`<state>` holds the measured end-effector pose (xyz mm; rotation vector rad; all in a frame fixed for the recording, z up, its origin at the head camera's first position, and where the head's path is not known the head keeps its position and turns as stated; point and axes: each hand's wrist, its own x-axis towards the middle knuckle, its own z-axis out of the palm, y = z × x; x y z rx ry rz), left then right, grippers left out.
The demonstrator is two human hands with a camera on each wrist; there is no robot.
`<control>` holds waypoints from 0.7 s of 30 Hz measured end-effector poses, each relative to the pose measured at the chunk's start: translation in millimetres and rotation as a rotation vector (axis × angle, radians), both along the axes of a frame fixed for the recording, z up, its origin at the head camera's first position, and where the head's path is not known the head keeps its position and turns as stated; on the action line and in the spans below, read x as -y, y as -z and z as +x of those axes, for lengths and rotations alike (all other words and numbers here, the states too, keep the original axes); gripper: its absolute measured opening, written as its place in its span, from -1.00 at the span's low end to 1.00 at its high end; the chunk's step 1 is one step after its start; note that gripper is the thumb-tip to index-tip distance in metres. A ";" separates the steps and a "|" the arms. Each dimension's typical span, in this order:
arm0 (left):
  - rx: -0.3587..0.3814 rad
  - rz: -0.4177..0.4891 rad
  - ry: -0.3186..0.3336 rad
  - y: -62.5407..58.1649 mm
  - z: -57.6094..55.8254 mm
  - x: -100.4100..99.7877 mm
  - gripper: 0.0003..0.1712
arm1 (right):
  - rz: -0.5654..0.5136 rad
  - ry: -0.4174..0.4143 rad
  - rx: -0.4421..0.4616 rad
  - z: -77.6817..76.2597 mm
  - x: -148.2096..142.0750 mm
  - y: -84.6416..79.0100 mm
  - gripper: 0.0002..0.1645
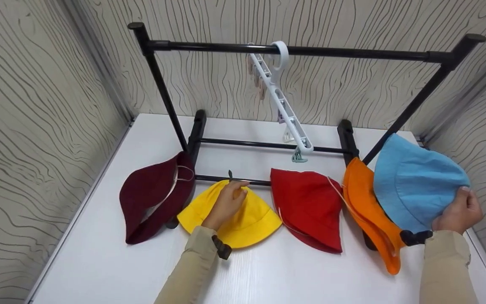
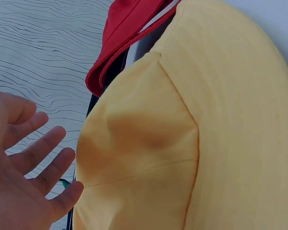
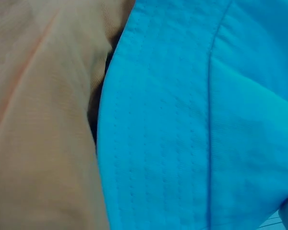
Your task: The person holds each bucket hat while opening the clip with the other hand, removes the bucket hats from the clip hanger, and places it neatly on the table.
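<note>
A light blue bucket hat [image 1: 420, 181] is lifted at the right, its crown gripped by my right hand [image 1: 460, 211]. In the right wrist view the blue hat [image 3: 163, 124] fills much of the frame beside a tan sleeve; the right fingers are mostly hidden there. My left hand [image 1: 228, 202] is over the crown of a yellow bucket hat [image 1: 251, 228], which has a small green leaf-like stem [image 1: 230, 173] on top. The left wrist view shows the left fingers [image 2: 48, 148] spread and relaxed beside the yellow crown, holding nothing.
A maroon hat [image 1: 146, 185], a red hat [image 1: 310, 207] and an orange hat [image 1: 367, 202] lie on the white table [image 1: 108, 270]. Behind them stands a black rack [image 1: 352, 52], with a white clip hanger [image 1: 279, 95] hooked over its top bar. Patterned walls enclose the table.
</note>
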<state>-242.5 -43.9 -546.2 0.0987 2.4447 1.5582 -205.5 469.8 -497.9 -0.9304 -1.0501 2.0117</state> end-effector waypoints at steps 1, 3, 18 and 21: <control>-0.004 0.005 -0.001 0.7 0.2 0.1 -0.60 | 0.000 0.005 -0.004 0.4 -0.9 0.5 -0.77; -0.020 0.017 0.000 2.1 0.3 0.3 -0.61 | -0.009 0.017 -0.018 1.7 -2.6 1.2 -0.79; -0.030 0.039 -0.004 3.4 4.4 2.5 -0.61 | 0.441 -0.650 0.665 3.7 -12.7 28.6 -0.02; -0.020 0.044 -0.008 4.2 5.3 2.7 -0.61 | 0.486 -0.728 0.739 8.7 -11.3 40.5 0.02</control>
